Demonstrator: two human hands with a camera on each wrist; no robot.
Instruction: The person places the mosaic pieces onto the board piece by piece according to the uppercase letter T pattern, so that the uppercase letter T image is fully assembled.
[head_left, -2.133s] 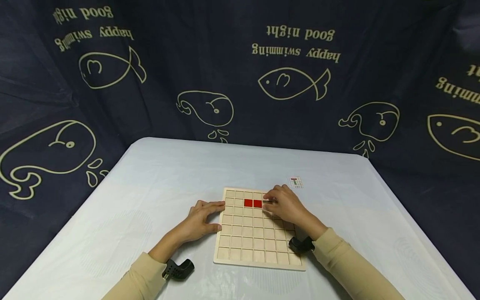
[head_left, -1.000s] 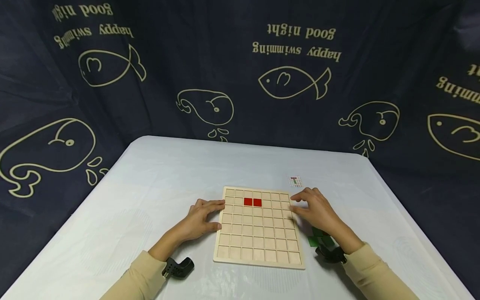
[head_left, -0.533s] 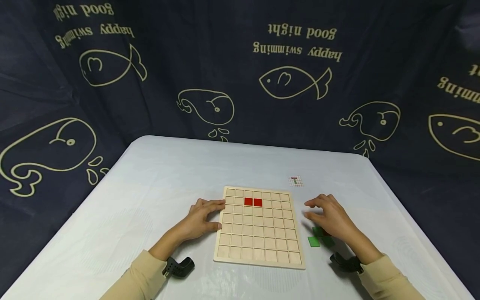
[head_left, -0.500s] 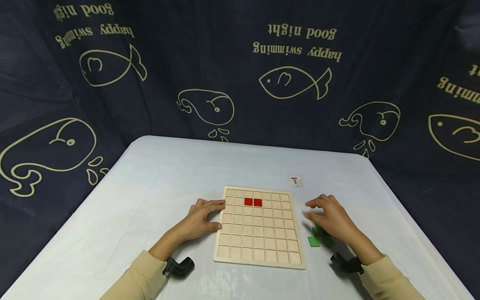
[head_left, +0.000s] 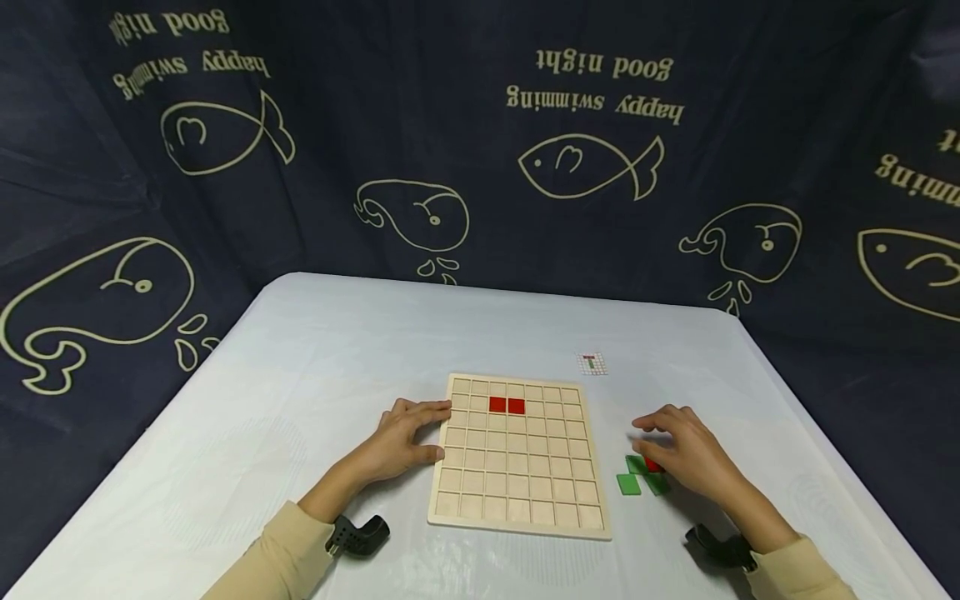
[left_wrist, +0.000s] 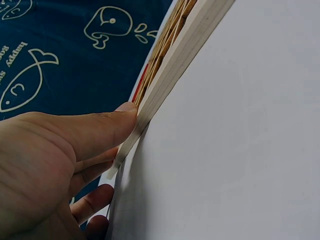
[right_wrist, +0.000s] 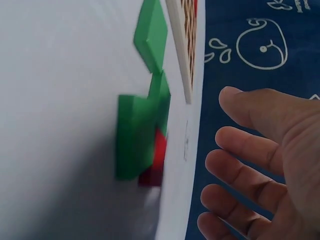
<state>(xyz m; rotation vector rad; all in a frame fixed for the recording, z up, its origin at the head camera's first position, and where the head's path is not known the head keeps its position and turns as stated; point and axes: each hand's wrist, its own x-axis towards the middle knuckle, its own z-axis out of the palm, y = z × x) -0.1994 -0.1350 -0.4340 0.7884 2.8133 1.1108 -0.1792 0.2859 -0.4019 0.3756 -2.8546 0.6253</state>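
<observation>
One loose red tile [head_left: 653, 465] lies just to the near side of my parted, empty right hand [head_left: 692, 454]; my spread left hand [head_left: 396, 443] touches the grid board [head_left: 517, 483].

The board [head_left: 519, 462] looks like pale wood, smooth and matt, its edge finely grained. At its twelve o'clock, the red tiles [head_left: 497, 405] look flat and smooth; at three o'clock, the green tiles [head_left: 628, 485] are smooth too, like painted wood or plastic. The tablecloth [head_left: 375, 350] has a faint plastic sheen. Farther out at twelve, the curtain [head_left: 412, 100] looks like matt cloth. Both sleeves, at eight [head_left: 273, 546] and four [head_left: 802, 568], are soft, matt cloth.
</observation>
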